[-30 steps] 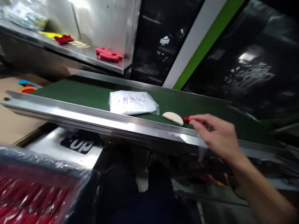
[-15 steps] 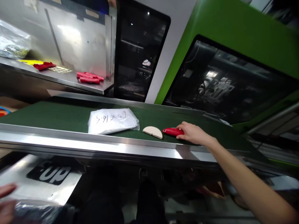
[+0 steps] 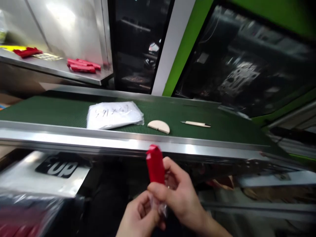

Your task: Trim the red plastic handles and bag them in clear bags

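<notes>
My right hand (image 3: 180, 194) grips a red part (image 3: 155, 164), held upright in front of the belt's metal edge. Just below it, my left hand (image 3: 139, 214) is closed on a crumpled piece of clear plastic (image 3: 163, 209) at the part's lower end. On the green belt (image 3: 170, 110) lie a white plastic-wrapped pack (image 3: 113, 115) with handwriting, a cream half-round piece (image 3: 159, 126) and a slim pen-like tool (image 3: 196, 124) with a dark end.
Several red parts (image 3: 84, 65) rest on a metal shelf (image 3: 56, 70) at the upper left. A bag of dark red items (image 3: 22, 217) sits at the lower left beside a silver box (image 3: 71, 184). Green machine framing (image 3: 184, 42) stands behind the belt.
My right hand has lifted the red part off the belt and brought it toward me. My left hand has come in from the lower left to meet it. The pen-like tool is now uncovered.
</notes>
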`<state>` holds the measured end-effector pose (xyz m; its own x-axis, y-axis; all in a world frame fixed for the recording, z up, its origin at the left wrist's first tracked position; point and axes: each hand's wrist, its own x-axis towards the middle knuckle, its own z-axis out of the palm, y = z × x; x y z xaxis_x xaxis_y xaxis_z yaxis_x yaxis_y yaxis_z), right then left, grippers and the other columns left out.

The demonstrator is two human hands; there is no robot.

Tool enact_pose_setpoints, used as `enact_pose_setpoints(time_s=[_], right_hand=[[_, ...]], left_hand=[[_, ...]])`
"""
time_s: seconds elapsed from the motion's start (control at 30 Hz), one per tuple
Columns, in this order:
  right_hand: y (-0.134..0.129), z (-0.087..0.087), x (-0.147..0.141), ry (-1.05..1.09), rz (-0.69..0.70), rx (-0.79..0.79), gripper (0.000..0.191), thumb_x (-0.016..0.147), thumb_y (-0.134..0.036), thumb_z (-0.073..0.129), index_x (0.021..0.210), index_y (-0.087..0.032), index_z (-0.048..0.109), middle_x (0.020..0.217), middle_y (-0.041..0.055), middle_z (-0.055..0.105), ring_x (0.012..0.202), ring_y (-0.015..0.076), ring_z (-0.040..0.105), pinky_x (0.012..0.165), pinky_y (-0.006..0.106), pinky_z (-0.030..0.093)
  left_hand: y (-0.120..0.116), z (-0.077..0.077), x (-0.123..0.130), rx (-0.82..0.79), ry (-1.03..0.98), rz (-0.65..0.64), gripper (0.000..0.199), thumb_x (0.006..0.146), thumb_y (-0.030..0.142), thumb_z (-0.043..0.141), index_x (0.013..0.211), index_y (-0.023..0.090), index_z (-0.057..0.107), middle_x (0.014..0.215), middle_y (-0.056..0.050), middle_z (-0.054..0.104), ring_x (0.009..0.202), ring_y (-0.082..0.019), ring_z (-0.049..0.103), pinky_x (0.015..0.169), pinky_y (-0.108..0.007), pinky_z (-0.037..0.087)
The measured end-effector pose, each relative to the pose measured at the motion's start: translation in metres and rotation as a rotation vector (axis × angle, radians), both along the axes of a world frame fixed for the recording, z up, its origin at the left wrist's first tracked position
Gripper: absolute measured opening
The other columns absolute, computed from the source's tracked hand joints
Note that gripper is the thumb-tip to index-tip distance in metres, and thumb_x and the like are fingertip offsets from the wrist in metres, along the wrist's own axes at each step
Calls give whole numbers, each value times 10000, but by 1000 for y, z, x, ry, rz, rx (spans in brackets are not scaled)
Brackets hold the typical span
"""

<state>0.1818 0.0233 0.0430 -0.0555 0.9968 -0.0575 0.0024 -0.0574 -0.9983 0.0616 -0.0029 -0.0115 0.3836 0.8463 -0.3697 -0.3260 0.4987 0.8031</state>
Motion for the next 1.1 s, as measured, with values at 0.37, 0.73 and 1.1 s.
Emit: enact_pose_setpoints(time_s=[0.37, 0.73, 1.1], right_hand=[[-12, -25, 43, -585, 170, 31, 240, 928, -439, 548, 1143, -335, 565, 934, -25, 600, 780, 111, 567, 717, 230, 477], [-25, -52, 10, -168, 185, -84, 220, 939, -382, 534, 1031, -286, 710, 1143, 31, 567, 725, 83, 589, 589, 211, 493], [-25, -66, -15, -300, 136, -90, 201, 904, -360, 579, 789, -212, 652, 894, -9, 596, 774, 110, 547, 731, 252, 412]], left_hand=[[-15, -14, -76, 198, 421, 262, 291, 770, 450, 740, 726, 187, 624, 861, -41, 623, 754, -163, 534, 678, -245, 415], [-23, -9, -75, 244, 399, 334, 233, 808, 353, 726, 715, 185, 594, 774, -18, 621, 689, -145, 579, 649, -238, 452], [-45, -11, -65, 1074, 1073, 757, 543, 705, 90, 776, 1160, 273, 543, 1049, -44, 487, 925, -190, 534, 844, -338, 469]])
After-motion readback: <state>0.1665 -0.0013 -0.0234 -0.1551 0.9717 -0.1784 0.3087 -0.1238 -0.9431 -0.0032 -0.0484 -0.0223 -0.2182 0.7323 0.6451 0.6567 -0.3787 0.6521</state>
